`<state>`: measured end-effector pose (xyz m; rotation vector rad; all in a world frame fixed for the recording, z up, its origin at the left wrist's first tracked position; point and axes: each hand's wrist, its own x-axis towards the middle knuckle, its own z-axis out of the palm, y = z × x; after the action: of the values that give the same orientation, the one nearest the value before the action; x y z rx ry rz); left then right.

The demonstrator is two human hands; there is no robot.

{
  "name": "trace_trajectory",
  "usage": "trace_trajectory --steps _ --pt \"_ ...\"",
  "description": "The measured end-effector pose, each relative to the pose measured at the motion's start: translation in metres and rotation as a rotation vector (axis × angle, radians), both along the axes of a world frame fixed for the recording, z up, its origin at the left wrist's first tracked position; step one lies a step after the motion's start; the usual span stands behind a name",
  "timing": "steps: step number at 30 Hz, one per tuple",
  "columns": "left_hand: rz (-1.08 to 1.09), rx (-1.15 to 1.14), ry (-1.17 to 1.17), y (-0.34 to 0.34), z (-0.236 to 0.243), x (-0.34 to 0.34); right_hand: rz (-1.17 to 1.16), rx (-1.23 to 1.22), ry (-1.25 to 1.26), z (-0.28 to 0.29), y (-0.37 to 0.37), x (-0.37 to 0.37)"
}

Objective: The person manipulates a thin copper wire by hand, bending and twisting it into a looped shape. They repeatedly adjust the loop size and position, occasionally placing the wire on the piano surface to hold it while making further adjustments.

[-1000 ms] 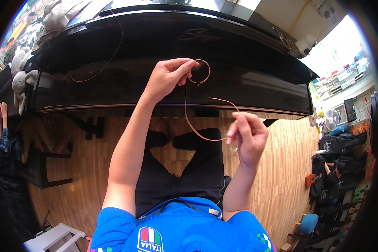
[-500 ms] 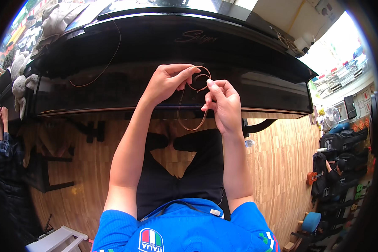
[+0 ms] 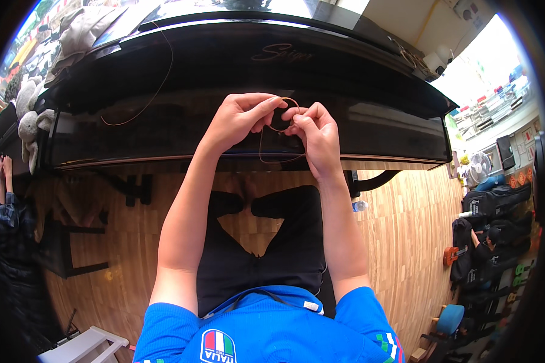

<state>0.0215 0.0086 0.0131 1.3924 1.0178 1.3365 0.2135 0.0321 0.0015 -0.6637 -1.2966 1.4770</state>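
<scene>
A thin copper-coloured strand, wire or cord I cannot tell, is bent into a small ring (image 3: 294,101) between my hands, with a looser loop hanging below. My left hand (image 3: 241,120) pinches the ring's upper left side between thumb and fingers. On its lower right, my right hand (image 3: 318,138) is closed with thumb and fingertips against the strand. Those fingertips partly hide where the strand passes. Both hands are held up in front of a black piano (image 3: 381,130), over my lap. A second thin strand (image 3: 163,85) lies curved across the piano's left part.
Plush rabbit (image 3: 28,126) at the piano's left end; another person's hands (image 3: 6,164) beyond it. Dark bench (image 3: 82,269) and white chair (image 3: 91,346) stand left. A clear bottle (image 3: 360,206) lies on the wooden floor (image 3: 399,242); a blue stool (image 3: 450,317) and instrument cases (image 3: 496,202) are right.
My right hand has shifted slightly left and up, its fingers now closer to my left hand at the ring. The hanging loop has become smaller and shallower. My left hand stays nearly still.
</scene>
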Motion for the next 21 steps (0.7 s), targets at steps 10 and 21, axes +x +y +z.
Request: trace_trajectory --steps 10,21 --pt "0.02 -0.003 -0.071 0.0 0.0 0.0 -0.061 0.065 -0.128 0.006 0.027 0.037" --pt "0.07 0.078 -0.171 0.007 -0.008 -0.002 -0.605 0.321 -0.516 -0.004 0.041 0.122"
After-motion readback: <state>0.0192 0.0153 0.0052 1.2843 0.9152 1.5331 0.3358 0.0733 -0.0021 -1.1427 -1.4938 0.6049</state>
